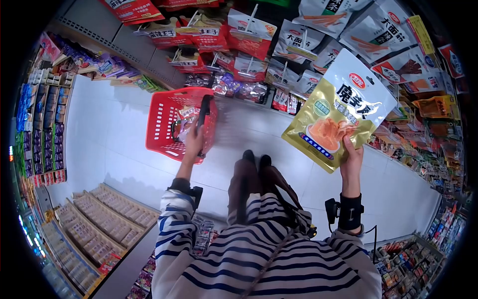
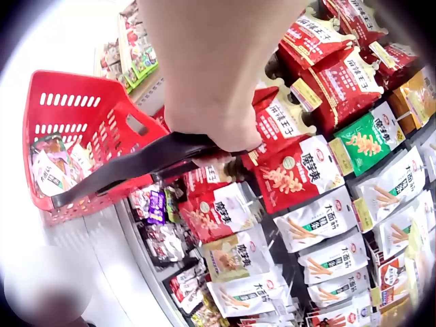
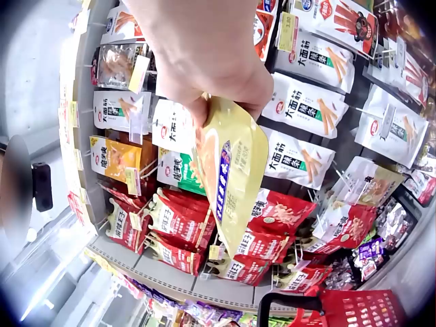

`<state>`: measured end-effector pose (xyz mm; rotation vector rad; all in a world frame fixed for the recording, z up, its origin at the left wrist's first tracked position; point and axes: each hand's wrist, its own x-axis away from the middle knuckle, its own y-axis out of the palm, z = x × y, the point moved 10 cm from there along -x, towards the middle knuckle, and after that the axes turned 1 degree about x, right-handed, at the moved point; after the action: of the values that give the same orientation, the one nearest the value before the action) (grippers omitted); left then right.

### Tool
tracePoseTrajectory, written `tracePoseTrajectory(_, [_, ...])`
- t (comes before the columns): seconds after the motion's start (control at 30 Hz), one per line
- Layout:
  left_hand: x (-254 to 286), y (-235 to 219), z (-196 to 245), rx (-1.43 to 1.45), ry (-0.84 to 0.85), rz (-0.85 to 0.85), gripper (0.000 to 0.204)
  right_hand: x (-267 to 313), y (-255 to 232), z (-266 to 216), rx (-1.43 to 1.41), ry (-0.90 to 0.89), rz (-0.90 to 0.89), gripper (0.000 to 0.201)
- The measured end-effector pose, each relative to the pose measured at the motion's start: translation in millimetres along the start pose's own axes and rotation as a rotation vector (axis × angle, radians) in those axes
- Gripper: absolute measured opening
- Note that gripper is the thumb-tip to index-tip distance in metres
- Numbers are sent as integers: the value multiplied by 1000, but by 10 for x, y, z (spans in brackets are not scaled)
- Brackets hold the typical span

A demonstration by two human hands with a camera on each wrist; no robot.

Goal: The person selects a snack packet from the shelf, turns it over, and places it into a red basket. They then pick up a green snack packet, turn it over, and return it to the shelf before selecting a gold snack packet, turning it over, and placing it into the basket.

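Note:
In the head view my right hand point(image 1: 351, 158) pinches the lower edge of a gold and white snack bag point(image 1: 332, 112), held upright with its printed front toward me. The right wrist view shows that hand point(image 3: 208, 75) from behind, thumb and fingers on the bag's point(image 3: 235, 170) edge. My left hand point(image 1: 194, 141) grips the black handle point(image 1: 203, 112) of a red shopping basket point(image 1: 162, 122), which hangs at my left above the floor. Several small snack packets point(image 2: 51, 167) lie inside the basket in the left wrist view.
Ahead, a shelf rack carries hanging bags, red ones point(image 1: 209, 37) at left and white ones point(image 1: 383, 32) at right. Pale floor tiles point(image 1: 114, 134) run between the shelves. Wooden bins point(image 1: 94, 219) stand at the lower left, and my shoes point(image 1: 256, 158) show below.

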<state>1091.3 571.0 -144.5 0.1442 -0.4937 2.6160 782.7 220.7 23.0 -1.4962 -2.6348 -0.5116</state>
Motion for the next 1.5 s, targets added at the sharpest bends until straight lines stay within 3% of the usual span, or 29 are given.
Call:
tracePoseTrajectory(0.03, [35,-61,-38,52,-96,-21,33,-16,-5,20,7,15,-29,30])
tracePoseTrajectory(0.1, [15,-258,-45,-60,-17,3,34,-20,-41,57,23,49,-79,32])
tracePoseTrajectory(0.23, [-18,-623,-273,-190,-46,9,37,-8,-27,-5,21,39,-133,29])
tracePoseTrajectory(0.37, [41,-883,-109,-468,-3,40,41,19,-24,-18,18,33,-185,30])
tracePoseTrajectory(0.57, [9,-1254,-413,-614,-69,71,38,116,104,14,-19,77,-204,30])
tracePoseTrajectory(0.7, [-4,-1361,-363,-659,6,96,38,147,255,42,-20,91,-230,31])
tracePoseTrajectory(0.8, [45,-1322,-252,-640,-80,30,41,156,387,63,-35,90,-235,30])
tracePoseTrajectory(0.83, [17,-1285,-190,-730,-57,-12,43,168,439,72,-34,93,-227,29])
tracePoseTrajectory(0.9, [85,-1006,459,-996,434,44,44,218,558,56,-32,96,-214,28])
tracePoseTrajectory(0.97, [205,-632,1134,-713,500,-37,44,270,709,6,-38,90,-207,28])
tracePoseTrajectory(1.1, [401,35,1926,-148,308,-453,41,402,1059,-78,-54,89,-254,28])
tracePoseTrajectory(1.2, [595,376,2449,399,203,-667,39,506,1287,-132,-68,56,-291,28])
tracePoseTrajectory(1.33, [629,424,2614,454,97,-674,33,630,1473,-145,-48,39,-319,28])
tracePoseTrajectory(1.5, [591,461,2542,514,109,-697,30,719,1544,-90,-37,43,-288,29])
